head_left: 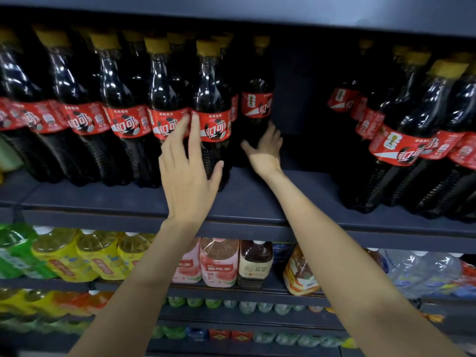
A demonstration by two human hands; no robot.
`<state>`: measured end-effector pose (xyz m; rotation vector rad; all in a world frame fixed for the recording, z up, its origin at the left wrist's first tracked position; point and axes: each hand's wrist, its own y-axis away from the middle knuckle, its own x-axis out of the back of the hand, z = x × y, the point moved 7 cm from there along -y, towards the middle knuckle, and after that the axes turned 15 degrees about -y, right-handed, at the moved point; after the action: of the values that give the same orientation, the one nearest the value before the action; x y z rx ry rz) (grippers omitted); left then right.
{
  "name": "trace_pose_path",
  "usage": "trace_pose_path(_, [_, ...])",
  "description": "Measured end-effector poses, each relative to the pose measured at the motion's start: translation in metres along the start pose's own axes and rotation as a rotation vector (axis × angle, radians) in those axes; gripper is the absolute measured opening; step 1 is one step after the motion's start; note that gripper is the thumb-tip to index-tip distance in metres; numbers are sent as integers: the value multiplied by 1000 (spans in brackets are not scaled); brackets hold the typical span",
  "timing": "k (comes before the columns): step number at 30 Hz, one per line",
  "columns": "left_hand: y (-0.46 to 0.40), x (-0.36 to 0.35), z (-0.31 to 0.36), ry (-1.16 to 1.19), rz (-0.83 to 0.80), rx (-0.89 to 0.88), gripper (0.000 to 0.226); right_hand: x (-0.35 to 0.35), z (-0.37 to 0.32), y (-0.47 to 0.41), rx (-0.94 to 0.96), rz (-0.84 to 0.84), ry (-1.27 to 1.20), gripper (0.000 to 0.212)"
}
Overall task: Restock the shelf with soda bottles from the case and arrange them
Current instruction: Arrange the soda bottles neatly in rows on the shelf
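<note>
Large dark cola bottles with red labels and yellow caps stand in rows on the dark shelf [247, 202]. My left hand [188, 171] is spread with straight fingers against the front cola bottle [212, 99], fingertips on its label and thumb at its lower side. My right hand [266, 150] reaches deeper, its straight fingers touching the lower body of a rear cola bottle [257, 99]. Neither hand wraps round a bottle. A gap in the row lies right of that rear bottle. The case is not in view.
Another group of cola bottles [401, 140] fills the shelf's right side. Below are shelves of yellow tea bottles [98, 256], pink drinks [219, 264], a brown tea bottle [255, 264] and clear water bottles [417, 271]. An upper shelf board [257, 14] hangs just over the caps.
</note>
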<state>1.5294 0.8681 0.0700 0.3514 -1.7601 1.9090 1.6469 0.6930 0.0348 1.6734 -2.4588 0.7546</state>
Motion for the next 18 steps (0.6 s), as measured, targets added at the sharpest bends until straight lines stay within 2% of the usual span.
trace_pose_path(10, [3, -2, 8, 143, -65, 27, 86, 4, -5, -16, -12, 82, 41, 92])
trace_pose_path(15, [3, -2, 9, 126, -62, 15, 85, 5, -4, -19, -32, 78, 93, 94])
trace_pose_path(18, [5, 2, 10, 112, 2, 28, 79, 11, -4, -9, -26, 29, 21, 98])
